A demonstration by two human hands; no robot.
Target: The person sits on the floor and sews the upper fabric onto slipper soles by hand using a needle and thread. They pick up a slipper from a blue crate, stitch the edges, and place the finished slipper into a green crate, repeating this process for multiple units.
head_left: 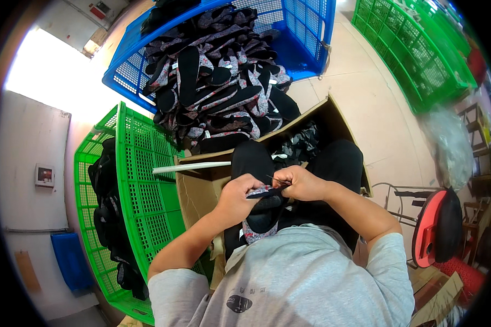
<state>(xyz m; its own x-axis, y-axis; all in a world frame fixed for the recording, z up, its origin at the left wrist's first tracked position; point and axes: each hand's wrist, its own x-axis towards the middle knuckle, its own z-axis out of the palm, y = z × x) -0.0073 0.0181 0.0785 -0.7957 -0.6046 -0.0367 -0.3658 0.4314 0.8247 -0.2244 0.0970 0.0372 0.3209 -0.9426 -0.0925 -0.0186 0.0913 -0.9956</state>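
Observation:
A slipper with a floral grey-and-red upper and black lining lies across my lap. My left hand is closed on its edge, thumb on top of the patterned fabric. Close by on the right, my right hand is closed at the same edge, fingers pinched together. From its fingertips a thin dark pointed tool sticks out toward the left; its handle is hidden in the hand, so its kind cannot be made out.
Beyond my knees stands an open cardboard box with black scraps inside. A heap of similar slippers spills from a tipped blue crate. Green crates stand left and far right. A red-and-black stool is at right.

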